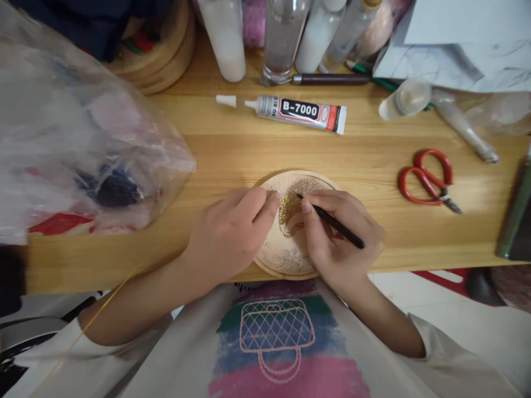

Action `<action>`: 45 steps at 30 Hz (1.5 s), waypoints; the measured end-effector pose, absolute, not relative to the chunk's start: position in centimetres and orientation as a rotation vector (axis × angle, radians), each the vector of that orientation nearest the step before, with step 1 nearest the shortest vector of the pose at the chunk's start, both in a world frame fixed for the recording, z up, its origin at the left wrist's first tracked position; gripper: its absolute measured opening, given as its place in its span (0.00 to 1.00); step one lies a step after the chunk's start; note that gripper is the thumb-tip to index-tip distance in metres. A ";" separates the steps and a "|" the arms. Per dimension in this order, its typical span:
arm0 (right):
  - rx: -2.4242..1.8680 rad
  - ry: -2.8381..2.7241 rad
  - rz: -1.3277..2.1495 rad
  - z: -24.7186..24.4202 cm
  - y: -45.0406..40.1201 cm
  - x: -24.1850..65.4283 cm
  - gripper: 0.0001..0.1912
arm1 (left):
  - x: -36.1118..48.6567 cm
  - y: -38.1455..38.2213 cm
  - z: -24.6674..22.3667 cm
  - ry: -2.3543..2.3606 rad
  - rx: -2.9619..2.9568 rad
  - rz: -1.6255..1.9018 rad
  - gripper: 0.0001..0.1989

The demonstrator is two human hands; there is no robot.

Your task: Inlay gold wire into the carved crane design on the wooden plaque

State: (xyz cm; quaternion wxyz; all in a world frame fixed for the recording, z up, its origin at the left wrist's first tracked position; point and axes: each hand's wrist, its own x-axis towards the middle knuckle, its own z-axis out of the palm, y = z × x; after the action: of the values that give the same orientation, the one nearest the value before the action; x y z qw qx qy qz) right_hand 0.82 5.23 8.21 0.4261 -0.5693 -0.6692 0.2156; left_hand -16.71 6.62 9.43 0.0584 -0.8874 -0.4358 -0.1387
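A round wooden disc (269, 260) lies at the table's front edge, printed with fine line drawings. Gold thread (283, 224) outlines and fills part of the pattern in its middle. My left hand (232, 235) rests over the disc's left side, fingers curled and fingertips pinched together beside the gold work. A loose length of yellow-gold thread runs from near this hand across my left forearm to the lower left. My right hand (344, 232) grips a slim black pen-like tool (338, 225), its tip touching or just above the gold area. Whether it is tweezers I cannot tell.
A B-7000 glue tube (301, 112) lies uncapped behind the disc, its white cap (226, 100) beside it. Red-handled cutters (429, 179) lie to the right. A plastic bag (95, 138) takes up the left. Bottles (286, 38) and papers (464, 33) stand along the back.
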 end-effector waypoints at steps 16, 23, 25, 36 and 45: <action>-1.460 -1.655 0.545 8.3 5.1 0.7 0.08 | -16.9 6.6 9.6 -1.375 -2.683 -0.391 0.13; -1.456 -1.656 0.534 8.2 5.0 0.7 0.07 | -17.0 6.7 9.7 -1.368 -2.717 -0.377 0.11; -1.455 -1.656 0.531 8.2 5.0 0.7 0.07 | -17.1 6.7 9.8 -1.360 -2.718 -0.353 0.12; -1.442 -1.635 0.543 8.1 5.1 0.6 0.07 | -17.2 6.8 9.9 -1.325 -2.716 -0.346 0.13; -1.446 -1.645 0.554 8.2 5.1 0.8 0.07 | -17.2 6.6 9.6 -1.283 -2.747 -0.395 0.13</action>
State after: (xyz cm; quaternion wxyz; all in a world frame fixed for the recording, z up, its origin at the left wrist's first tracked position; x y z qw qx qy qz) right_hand 0.81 5.09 8.19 0.4270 -0.5789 -0.6583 0.2216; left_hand -17.24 6.62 9.63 0.0421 -0.8976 -0.4193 -0.1292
